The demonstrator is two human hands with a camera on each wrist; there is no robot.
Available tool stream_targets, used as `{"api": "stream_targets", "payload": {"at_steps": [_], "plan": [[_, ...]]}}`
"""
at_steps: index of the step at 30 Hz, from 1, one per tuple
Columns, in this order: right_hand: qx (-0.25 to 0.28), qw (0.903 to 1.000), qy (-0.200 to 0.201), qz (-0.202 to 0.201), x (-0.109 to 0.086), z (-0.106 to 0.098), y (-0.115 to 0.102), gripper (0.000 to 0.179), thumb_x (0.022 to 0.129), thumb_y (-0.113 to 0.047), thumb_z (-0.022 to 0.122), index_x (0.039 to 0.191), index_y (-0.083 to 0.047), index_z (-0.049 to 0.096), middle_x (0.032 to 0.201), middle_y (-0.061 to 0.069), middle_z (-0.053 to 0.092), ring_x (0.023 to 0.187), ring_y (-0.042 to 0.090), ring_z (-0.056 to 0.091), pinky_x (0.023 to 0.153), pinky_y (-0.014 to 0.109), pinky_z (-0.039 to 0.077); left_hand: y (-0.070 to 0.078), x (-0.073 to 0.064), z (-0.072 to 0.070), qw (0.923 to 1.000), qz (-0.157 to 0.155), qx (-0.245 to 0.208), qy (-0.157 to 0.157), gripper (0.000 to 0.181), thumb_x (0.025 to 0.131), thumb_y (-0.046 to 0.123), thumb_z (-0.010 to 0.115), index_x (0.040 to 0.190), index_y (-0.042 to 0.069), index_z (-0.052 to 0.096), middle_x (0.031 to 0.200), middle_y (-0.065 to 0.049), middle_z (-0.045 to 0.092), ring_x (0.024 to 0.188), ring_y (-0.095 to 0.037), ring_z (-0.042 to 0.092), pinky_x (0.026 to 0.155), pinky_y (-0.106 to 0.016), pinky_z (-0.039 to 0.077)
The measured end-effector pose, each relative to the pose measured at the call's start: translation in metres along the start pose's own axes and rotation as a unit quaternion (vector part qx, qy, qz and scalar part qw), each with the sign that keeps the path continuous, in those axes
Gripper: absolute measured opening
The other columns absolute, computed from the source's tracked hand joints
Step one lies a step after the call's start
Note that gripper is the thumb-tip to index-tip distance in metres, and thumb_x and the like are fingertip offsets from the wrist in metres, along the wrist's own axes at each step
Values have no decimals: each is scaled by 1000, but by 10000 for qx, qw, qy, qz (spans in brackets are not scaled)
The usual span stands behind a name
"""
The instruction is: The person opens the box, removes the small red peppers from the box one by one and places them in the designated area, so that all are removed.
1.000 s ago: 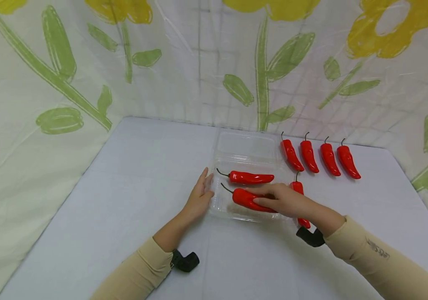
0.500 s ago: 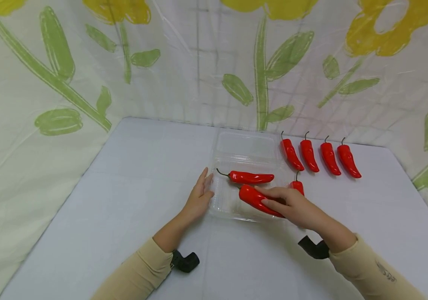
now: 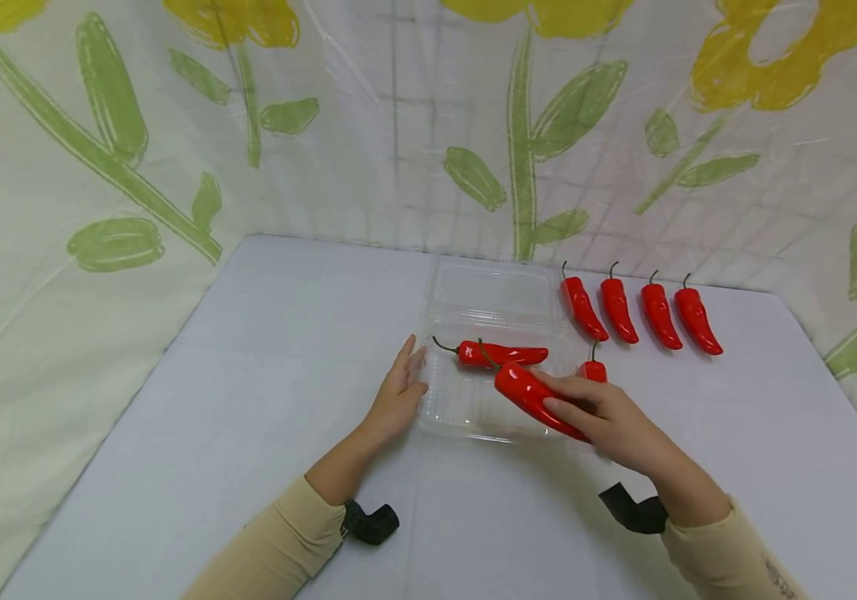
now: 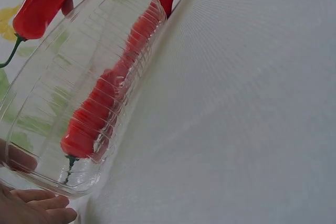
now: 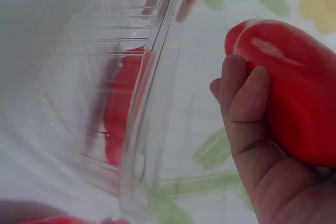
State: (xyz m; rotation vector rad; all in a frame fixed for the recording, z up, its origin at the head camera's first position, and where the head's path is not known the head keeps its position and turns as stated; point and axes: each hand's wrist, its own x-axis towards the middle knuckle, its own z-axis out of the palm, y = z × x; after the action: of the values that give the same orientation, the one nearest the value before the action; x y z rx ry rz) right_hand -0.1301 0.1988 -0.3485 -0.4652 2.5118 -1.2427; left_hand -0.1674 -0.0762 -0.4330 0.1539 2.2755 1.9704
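A glossy red chili pepper (image 3: 533,396) with a green stem is pinched between thumb and fingers of my right hand (image 3: 604,417), held above the front right of a clear plastic container (image 3: 466,421). Another red chili pepper (image 3: 503,354) lies crosswise inside, its stem to the left. My left hand (image 3: 394,400) rests at the container's left side, fingers extended along the wall. In the left wrist view, its fingers (image 4: 42,205) sit just outside the wall's end. From the right wrist view, the held pepper (image 5: 294,87) fills the palm side of my fingers.
The container's clear lid (image 3: 492,287) is folded back behind it. Several red chili peppers (image 3: 657,317) stand in a row at the back right. One more pepper (image 3: 593,369) lies right of the container, partly hidden by my right hand. A flowered curtain (image 3: 361,150) hangs behind the table.
My right hand has lifted the pepper from the container's front half and drawn it right and toward me. The left hand stays in place.
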Motion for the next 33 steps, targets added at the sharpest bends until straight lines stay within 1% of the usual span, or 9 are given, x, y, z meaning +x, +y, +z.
{"api": "stream_targets", "payload": {"at_steps": [7,13,17,19,24,26,28,31,33], "plan": [[118,9992,240,292,-8,-1,10,49,91,-24,57,137,-14,47,119,17,56,104,27,47,67,25,53,0,1,0,10000,-79,17,-24,70,86,-7,35,150,5,9,151,-20,27,142,-31,21,115,-48,17],[357,9967,484,545,-16,-4,21,50,92,-26,55,139,-13,45,120,20,54,98,28,48,62,30,54,-1,1,1,9999,-97,64,-43,69,87,-7,35,150,5,9,151,-19,27,142,-31,21,115,-49,17],[403,9951,687,592,-23,-10,26,51,93,-27,53,141,-13,42,128,21,52,102,27,50,69,29,55,-1,1,1,9999,-94,70,-37,70,87,-7,36,150,5,9,151,-20,27,142,-31,22,115,-48,17],[372,9945,781,597,-25,-14,29,51,94,-27,51,142,-14,40,131,20,50,104,22,50,71,26,55,0,1,1,9999,-109,84,-16,70,86,-7,36,150,5,9,151,-19,28,142,-30,23,115,-48,18],[256,9925,1031,602,-32,-23,37,51,96,-28,48,144,-16,37,136,18,48,102,0,48,73,23,54,1,0,1,9997,-182,132,9,70,87,-6,36,150,6,9,151,-18,28,142,-30,23,114,-49,18],[229,9912,1137,638,-35,-27,41,51,96,-28,48,144,-16,37,133,10,51,100,-4,48,72,22,54,2,0,1,9997,-188,121,11,70,87,-6,36,150,6,9,151,-18,28,142,-30,23,115,-48,18],[254,9896,1219,714,-37,-30,45,51,96,-29,47,144,-17,36,126,-5,54,98,-4,48,72,23,54,3,0,1,9998,-149,120,8,70,87,-7,36,150,5,9,151,-19,28,141,-31,23,114,-49,18],[368,9867,1343,836,-40,-34,52,51,96,-30,47,144,-16,35,113,-26,49,96,-4,49,71,24,54,3,-1,1,9998,-169,137,30,70,87,-6,36,150,5,9,151,-18,28,142,-31,23,115,-48,17],[472,9845,1405,936,-41,-36,57,53,96,-31,46,145,-15,33,108,-31,47,94,-4,50,71,24,54,4,-1,1,9997,-197,166,46,69,87,-6,36,150,6,9,151,-17,28,142,-30,23,115,-48,18]]}}
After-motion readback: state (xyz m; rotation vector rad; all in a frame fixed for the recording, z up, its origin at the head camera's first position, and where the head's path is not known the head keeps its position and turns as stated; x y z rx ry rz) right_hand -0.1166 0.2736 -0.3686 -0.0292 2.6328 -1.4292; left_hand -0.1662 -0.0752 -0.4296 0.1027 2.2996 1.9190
